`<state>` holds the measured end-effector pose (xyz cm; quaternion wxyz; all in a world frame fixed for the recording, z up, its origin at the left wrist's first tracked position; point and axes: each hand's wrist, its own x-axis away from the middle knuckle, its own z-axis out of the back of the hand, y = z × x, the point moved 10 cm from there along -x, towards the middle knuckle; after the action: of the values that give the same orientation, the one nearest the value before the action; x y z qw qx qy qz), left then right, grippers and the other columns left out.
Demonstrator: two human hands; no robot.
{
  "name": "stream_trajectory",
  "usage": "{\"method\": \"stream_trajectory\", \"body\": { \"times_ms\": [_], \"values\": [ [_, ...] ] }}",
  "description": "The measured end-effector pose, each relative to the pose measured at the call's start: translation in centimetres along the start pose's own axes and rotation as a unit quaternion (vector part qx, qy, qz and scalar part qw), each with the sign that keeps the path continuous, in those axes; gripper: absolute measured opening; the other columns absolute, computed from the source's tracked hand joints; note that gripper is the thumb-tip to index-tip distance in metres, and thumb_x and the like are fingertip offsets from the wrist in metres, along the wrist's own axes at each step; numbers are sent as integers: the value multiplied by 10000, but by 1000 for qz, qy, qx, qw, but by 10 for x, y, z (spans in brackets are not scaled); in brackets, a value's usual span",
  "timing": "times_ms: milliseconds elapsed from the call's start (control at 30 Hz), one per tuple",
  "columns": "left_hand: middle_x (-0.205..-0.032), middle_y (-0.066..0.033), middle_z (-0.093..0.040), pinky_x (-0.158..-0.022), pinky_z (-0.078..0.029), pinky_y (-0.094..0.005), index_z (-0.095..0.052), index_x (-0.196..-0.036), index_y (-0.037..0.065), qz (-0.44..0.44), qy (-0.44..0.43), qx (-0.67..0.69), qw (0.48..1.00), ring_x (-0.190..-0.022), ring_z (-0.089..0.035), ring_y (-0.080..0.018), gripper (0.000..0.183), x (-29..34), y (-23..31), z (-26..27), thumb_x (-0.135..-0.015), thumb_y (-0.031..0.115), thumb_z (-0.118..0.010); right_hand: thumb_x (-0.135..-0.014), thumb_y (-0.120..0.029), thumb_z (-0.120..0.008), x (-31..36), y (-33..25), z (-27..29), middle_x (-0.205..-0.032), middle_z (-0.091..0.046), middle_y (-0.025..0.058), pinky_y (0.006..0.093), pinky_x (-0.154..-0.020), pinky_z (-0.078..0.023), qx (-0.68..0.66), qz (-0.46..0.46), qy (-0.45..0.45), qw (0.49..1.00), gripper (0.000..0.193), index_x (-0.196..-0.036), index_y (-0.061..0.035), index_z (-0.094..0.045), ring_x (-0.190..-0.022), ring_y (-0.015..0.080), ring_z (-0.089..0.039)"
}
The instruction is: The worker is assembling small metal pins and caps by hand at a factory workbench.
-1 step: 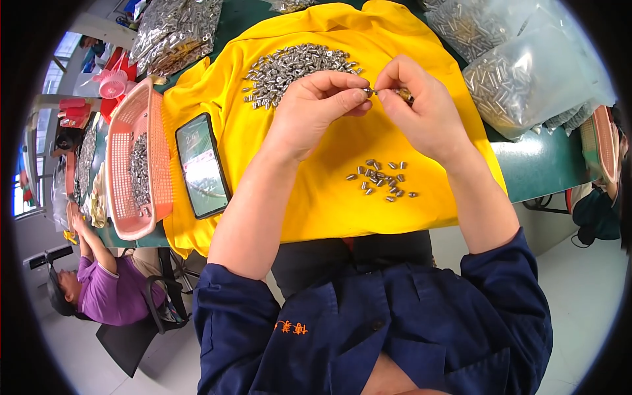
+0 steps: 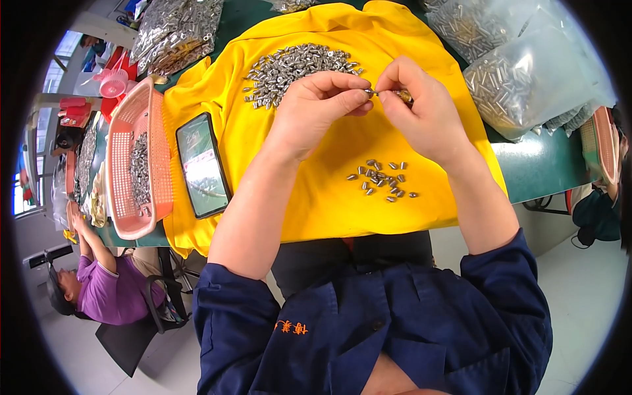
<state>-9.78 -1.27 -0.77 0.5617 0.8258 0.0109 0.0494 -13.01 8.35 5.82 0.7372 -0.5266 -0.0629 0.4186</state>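
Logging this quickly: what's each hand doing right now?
Left hand: closed, pinching a small metal piece at the fingertips.
Right hand: closed around a gold-coloured object, mostly hidden.

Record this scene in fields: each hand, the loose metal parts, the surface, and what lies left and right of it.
Left hand: pinching a small metal part at the fingertips
Right hand: gripping a gold-coloured piece, mostly hidden
Loose parts: large pile beyond the left hand; small group nearer the body
Surface: yellow cloth over a green table
Left side: phone on the cloth, then pink basket
Right side: clear bags of metal parts
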Motion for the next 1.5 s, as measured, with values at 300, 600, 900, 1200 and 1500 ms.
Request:
{"method": "stream_trajectory", "body": {
  "times_ms": [300, 600, 900, 1200, 1500],
  "values": [
    [-788, -77, -604, -671, -479, -221, -579, -858, -27, 0, 47, -10, 999, -703, -593, -134, 119, -2, 1, 2, -751, 24, -587, -731, -64, -479, 0, 35, -7, -642, -504, 75, 243, -540, -381, -124, -135, -18, 983, 74, -788, -20, -461, -593, 139, -479],
    [-805, -58, -607, -690, -453, -238, -598, -834, 17, -65, -151, -414, 895, -746, -579, -148, 137, 20, 6, -55, -699, 30, -580, -733, -48, -487, -4, 13, 37, -656, -511, 48, 222, -529, -386, 15, -8, 97, 995, 71, -797, -18, -484, -580, 97, -465],
    [-874, -96, -572, -730, -437, -323, -604, -881, 64, -207, 97, -621, 750, -835, -547, -256, 194, 15, 57, 10, -689, 96, -594, -732, -62, -491, -5, 10, 24, -669, -525, 55, 230, -538, -387, 10, -7, 86, 996, 76, -791, -15, -484, -590, 111, -476],
    [-786, -65, -565, -674, -438, -338, -617, -781, 91, -186, 109, -665, 715, -766, -547, -250, 104, -6, 41, 15, -691, 136, -589, -724, -67, -492, -2, 3, 15, -666, -534, 79, 266, -546, -403, 37, -7, 60, 997, 70, -779, -27, -475, -579, 175, -503],
    [-788, -95, -586, -668, -443, -330, -607, -765, 77, -145, 143, -585, 785, -736, -552, -275, 86, -7, 45, 29, -687, 108, -587, -717, -64, -488, -3, 7, 10, -669, -539, 85, 278, -550, -409, 45, -24, 42, 998, 70, -776, -30, -474, -587, 203, -518]
  ]
}}
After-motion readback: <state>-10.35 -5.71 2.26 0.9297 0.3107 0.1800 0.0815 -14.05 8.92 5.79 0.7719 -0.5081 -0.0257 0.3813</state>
